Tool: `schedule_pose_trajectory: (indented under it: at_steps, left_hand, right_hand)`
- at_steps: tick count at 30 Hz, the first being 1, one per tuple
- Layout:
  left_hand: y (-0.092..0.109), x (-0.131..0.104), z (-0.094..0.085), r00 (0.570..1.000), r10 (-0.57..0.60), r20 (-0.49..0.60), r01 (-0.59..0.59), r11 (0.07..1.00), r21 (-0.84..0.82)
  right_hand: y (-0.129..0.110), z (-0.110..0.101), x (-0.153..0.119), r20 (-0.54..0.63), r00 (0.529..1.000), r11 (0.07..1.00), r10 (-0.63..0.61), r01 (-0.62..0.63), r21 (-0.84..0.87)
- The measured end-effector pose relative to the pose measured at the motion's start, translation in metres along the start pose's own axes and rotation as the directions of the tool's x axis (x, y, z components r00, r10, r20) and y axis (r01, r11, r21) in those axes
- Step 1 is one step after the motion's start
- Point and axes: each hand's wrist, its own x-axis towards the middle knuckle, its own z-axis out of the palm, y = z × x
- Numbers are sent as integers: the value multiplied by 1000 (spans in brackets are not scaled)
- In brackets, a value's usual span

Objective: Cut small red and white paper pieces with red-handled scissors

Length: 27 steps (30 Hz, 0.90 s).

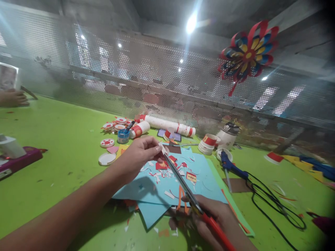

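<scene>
My left hand (146,151) pinches a small white paper piece (163,149) above the blue sheet. The fingers of my right hand (209,216) are wrapped round the red handles of long metal scissors (183,183), whose blades point up and left to that piece. The blade tips are at the white piece; whether they touch it is too small to tell. Below, the light blue sheet (206,174) bears red and white paper scraps (161,165) and a yellow patterned piece (191,177).
A blue glue gun (230,164) with a black cord lies right; paper cups (206,144), a white roll (167,124), a blue jar (123,136) and a phone (174,135) stand or lie behind. Far left are a purple power strip (26,158) and another person's hand (13,98).
</scene>
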Motion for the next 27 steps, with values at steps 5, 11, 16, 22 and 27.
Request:
schedule_pose_trajectory:
  at_steps: [5,11,16,22,27]
  left_hand:
    - [1,1,-2,999,-26,28,26,1000,-15]
    - [4,0,-1,1000,-15,-2,15,1000,-15]
    - [5,-2,3,999,-29,-26,29,1000,-11]
    - [0,-4,9,997,-35,-67,32,998,-49]
    - [-4,-5,10,997,-24,-68,20,998,-59]
  right_hand:
    - [6,2,-1,-18,1000,1000,8,-8,-25]
    - [0,-3,-2,4,999,998,-37,37,-47]
    - [-5,-5,-1,-23,997,988,-80,76,-132]
    - [6,1,0,-37,999,999,-28,28,19]
    - [4,1,-1,-61,998,999,18,-19,-26]
